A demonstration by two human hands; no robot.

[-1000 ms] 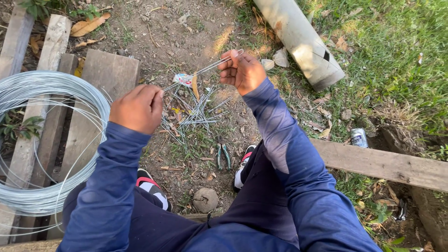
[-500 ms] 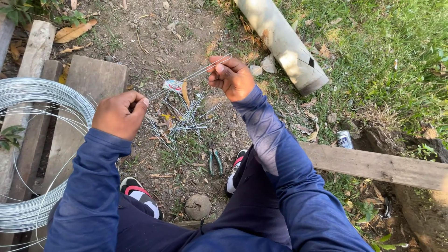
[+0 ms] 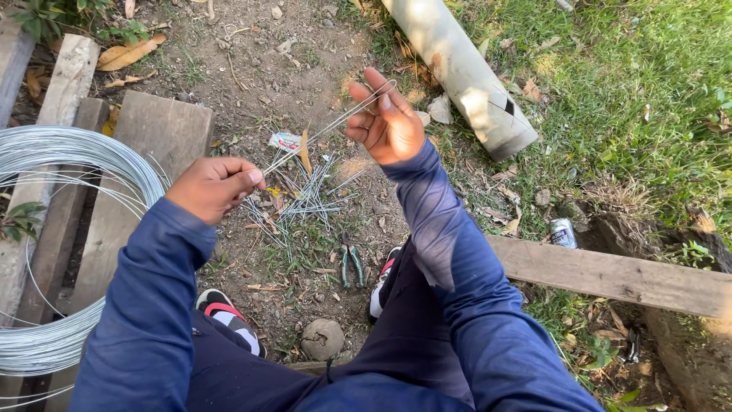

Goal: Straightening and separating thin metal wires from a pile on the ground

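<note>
Left hand (image 3: pixel 217 185) and right hand (image 3: pixel 387 122) stretch thin wire (image 3: pixel 320 131) above cut pieces (image 3: pixel 301 202)

This is an outdoor work spot in a yard or on a small building plot, not a room. The ground is bare dirt (image 3: pixel 252 69) strewn with dry leaves and stones, turning to grass (image 3: pixel 648 84) from twelve to three o'clock. Rough weathered planks (image 3: pixel 145 145) lie at nine o'clock under a big coil of steel wire (image 3: pixel 53 252). A pale pipe (image 3: pixel 457 69) lies at one o'clock, another plank (image 3: pixel 610 275) at four.
</note>
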